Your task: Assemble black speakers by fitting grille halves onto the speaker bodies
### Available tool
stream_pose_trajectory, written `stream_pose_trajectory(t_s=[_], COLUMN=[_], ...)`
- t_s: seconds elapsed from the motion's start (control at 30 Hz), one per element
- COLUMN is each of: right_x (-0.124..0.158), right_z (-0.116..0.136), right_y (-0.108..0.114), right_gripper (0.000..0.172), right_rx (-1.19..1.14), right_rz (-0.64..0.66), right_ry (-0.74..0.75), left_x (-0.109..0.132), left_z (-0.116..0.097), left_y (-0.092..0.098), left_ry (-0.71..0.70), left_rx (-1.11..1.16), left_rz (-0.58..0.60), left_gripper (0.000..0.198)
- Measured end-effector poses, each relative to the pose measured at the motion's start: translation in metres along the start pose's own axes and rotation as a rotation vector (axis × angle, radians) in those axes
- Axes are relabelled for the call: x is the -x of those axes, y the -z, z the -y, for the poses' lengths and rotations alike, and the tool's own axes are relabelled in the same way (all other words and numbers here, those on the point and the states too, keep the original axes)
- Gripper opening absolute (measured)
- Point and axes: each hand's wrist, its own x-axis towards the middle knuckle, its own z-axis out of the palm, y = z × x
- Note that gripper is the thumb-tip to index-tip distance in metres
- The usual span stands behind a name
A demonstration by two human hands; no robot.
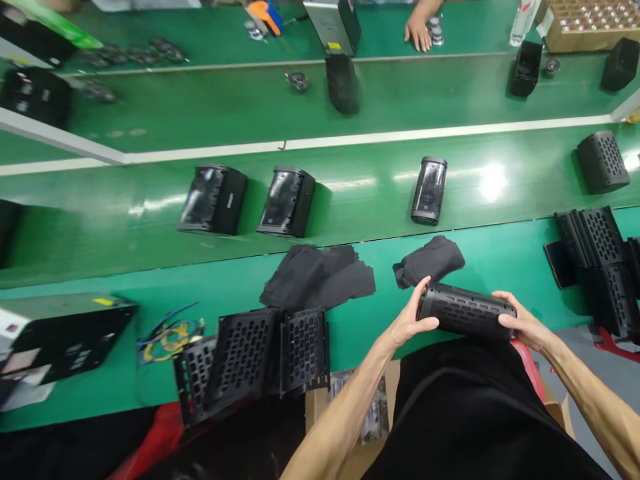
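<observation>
A black perforated speaker housing [467, 309] lies lengthwise between my hands, above the near table edge. My left hand [413, 318] grips its left end, thumb on the near side and fingers at the far edge. Around the right end my right hand [527, 321] is closed, its thumb on the slotted face. Just beyond the housing is a small stack of black cloth sheets [431, 260]. A larger pile of black sheets [317, 275] lies to the left, near several perforated black panels [245, 350].
Black speaker units [215, 200] stand on the green conveyor [360, 193] beyond the table. More perforated parts [607, 267] are stacked at right beside a phone [560, 264]. Coiled cables [173, 339] lie at left. A co-worker's hand [419, 31] rests across the line.
</observation>
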Motion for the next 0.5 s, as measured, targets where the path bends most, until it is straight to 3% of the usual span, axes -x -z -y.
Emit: stream_pose_trajectory(t_s=[0.1,0.17,0.3,0.4,0.5], right_x=[0.002,0.004,-0.010,-0.049,-0.105], right_z=[-0.003,-0.005,-0.007,0.011,0.064], right_y=[0.000,-0.002,0.000,0.013,0.038], right_gripper=[0.096,0.091,0.080,0.069,0.052], right_rx=[0.165,0.240,0.169,-0.142,-0.375], right_rz=[-0.021,-0.056,-0.152,-0.252,-0.356], right_ry=[0.089,0.128,0.205,0.206,0.245], left_x=[-0.010,-0.019,-0.043,-0.061,-0.066], left_z=[0.000,0.001,-0.011,-0.026,-0.028], left_y=[-0.002,-0.007,-0.011,-0.005,0.003], left_ry=[-0.015,-0.023,0.010,0.014,-0.071], left_rx=[0.007,0.004,0.034,0.145,0.126], left_rz=[-0.123,-0.198,-0.215,-0.261,-0.450], left_gripper=[0.086,0.074,0.080,0.097,0.084])
